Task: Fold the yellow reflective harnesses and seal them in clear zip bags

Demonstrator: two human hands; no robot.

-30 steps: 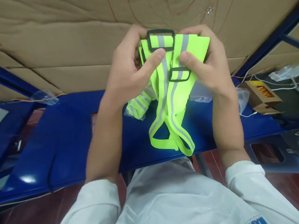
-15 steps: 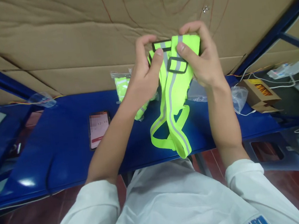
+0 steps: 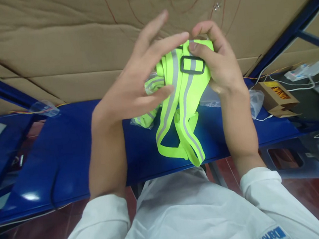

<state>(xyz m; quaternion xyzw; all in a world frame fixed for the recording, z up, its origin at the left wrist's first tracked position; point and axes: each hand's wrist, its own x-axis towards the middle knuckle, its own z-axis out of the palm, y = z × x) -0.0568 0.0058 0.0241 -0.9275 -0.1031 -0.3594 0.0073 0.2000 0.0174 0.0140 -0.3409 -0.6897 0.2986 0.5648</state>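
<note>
A neon-yellow reflective vest (image 3: 188, 109) of elastic straps with grey stripes hangs folded in the air in front of me. My right hand (image 3: 220, 59) pinches its upper end between thumb and fingers. Just below that thumb sits a black strap buckle (image 3: 192, 65). My left hand (image 3: 140, 72) has its fingers spread at the left side of the straps, thumb low and fingers high; whether it touches them I cannot tell. Partly hidden behind this hand, another neon-yellow bundle in clear plastic (image 3: 146, 120) lies on the table. Loops of strap dangle toward the table's front edge.
The blue table (image 3: 75, 150) runs across in front of a cardboard wall (image 3: 70, 49). At the right stand an open cardboard box (image 3: 277, 100), a clear plastic bag (image 3: 256, 102) and white cables. A clear plastic cup (image 3: 44, 108) lies at the back left.
My left hand has let go of the vest's upper left part and spread its fingers. Its forearm now covers the phone. The right hand keeps its pinch, and the buckle has shifted slightly.
</note>
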